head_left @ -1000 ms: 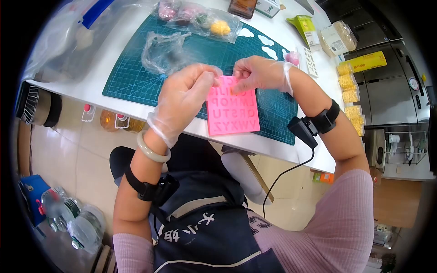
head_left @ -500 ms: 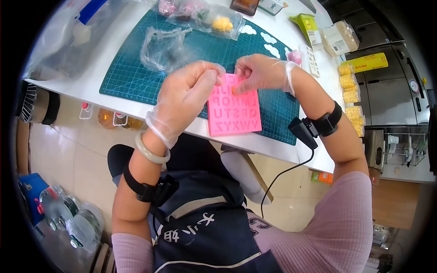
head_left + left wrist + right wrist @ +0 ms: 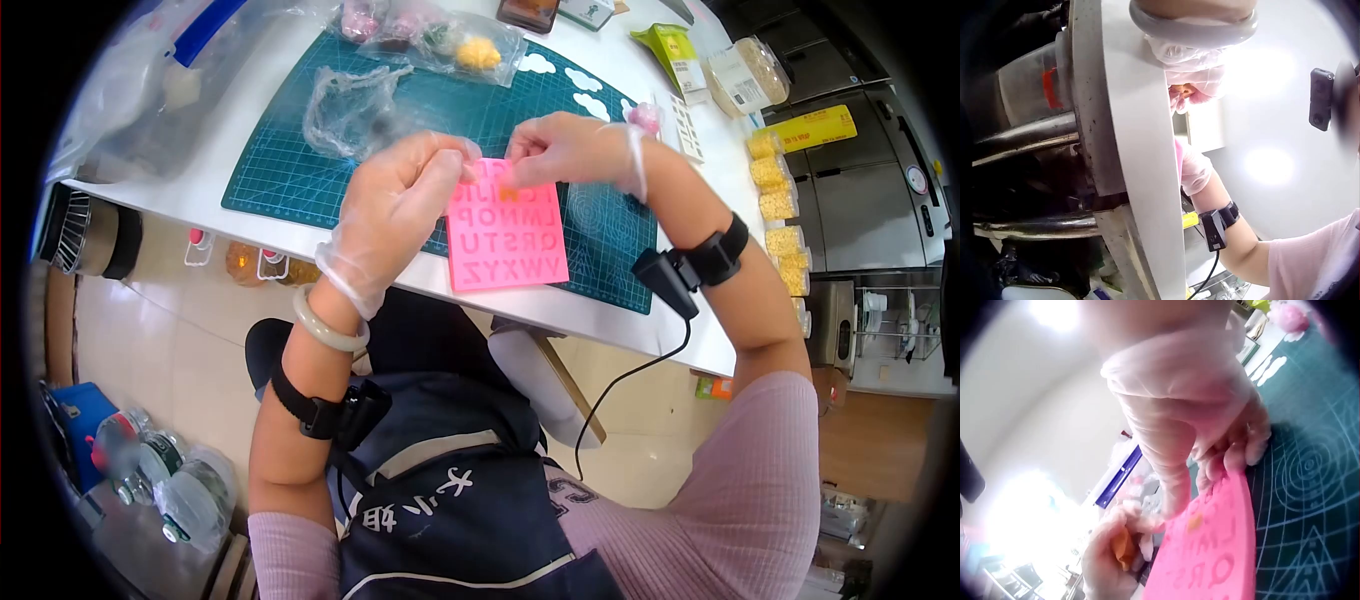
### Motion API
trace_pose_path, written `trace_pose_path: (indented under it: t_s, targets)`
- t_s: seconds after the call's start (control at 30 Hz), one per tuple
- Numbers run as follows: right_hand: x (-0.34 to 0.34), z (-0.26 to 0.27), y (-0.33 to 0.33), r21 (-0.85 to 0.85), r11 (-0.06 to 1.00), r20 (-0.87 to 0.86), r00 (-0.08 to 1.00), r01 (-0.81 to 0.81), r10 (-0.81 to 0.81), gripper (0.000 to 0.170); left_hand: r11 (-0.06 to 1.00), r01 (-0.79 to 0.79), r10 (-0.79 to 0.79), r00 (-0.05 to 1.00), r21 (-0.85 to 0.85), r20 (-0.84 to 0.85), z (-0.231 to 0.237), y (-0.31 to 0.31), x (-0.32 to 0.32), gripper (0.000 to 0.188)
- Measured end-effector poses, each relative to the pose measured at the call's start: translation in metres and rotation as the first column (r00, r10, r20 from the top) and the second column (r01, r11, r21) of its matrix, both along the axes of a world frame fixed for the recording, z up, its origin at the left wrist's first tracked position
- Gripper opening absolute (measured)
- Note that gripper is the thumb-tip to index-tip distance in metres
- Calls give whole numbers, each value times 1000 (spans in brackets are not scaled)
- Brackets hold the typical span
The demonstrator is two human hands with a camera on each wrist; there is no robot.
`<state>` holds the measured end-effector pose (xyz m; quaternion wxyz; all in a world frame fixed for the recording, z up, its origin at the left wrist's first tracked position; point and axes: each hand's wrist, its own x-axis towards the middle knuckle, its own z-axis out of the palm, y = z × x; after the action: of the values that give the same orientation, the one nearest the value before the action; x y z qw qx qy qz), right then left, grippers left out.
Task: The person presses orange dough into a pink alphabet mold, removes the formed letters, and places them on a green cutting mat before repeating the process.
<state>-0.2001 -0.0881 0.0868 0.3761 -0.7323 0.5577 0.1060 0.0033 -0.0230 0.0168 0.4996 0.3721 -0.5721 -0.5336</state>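
Watching remotely, I've got a pink rectangular silicone letter mould (image 3: 508,245) at the green gridded cutting mat's (image 3: 290,170) near edge, probably for easy reach. Gloved right hand (image 3: 568,155) has thumb and fingers curled onto its far end, I'd guess for steadiness. Gloved left hand (image 3: 398,200) is mostly closed around a soft orange lump (image 3: 1124,547); my right wrist cam shows that, the head cam doesn't.

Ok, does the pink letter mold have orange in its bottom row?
No, the pink mold shows only pink along its bottom row, with the orange bit higher up.
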Motion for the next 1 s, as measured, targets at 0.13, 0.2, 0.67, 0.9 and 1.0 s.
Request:
trace_pose_path:
  t_s: [0.13, 0.2, 0.67, 0.9, 1.0]
  targets:
    - [-10, -15, -1, -92, 995, 21, 999, -40, 42, 53, 1000, -15, 15, 1000, -11, 7, 0, 1, -3, 24]
    - [-17, -11, -8, -30, 999, 117, 993, -33, 36, 43, 1000, -10, 10, 999, 5, 39, 1, -2, -3, 25]
    - [-13, -12, 0, -195, 965, 34, 982, -178, 188, 45, 998, -62, 65, 989, -27, 133, 4, 0, -6, 27]
    - [-12, -17, 0, -182, 978, 80, 990, -101, 117, 40, 997, -81, 80, 989, 2, 127, 4, 1, -9, 27]
    - [-15, -22, -2, -169, 982, 104, 989, -87, 106, 37, 998, -69, 70, 990, -15, 123, 5, 0, -6, 26]
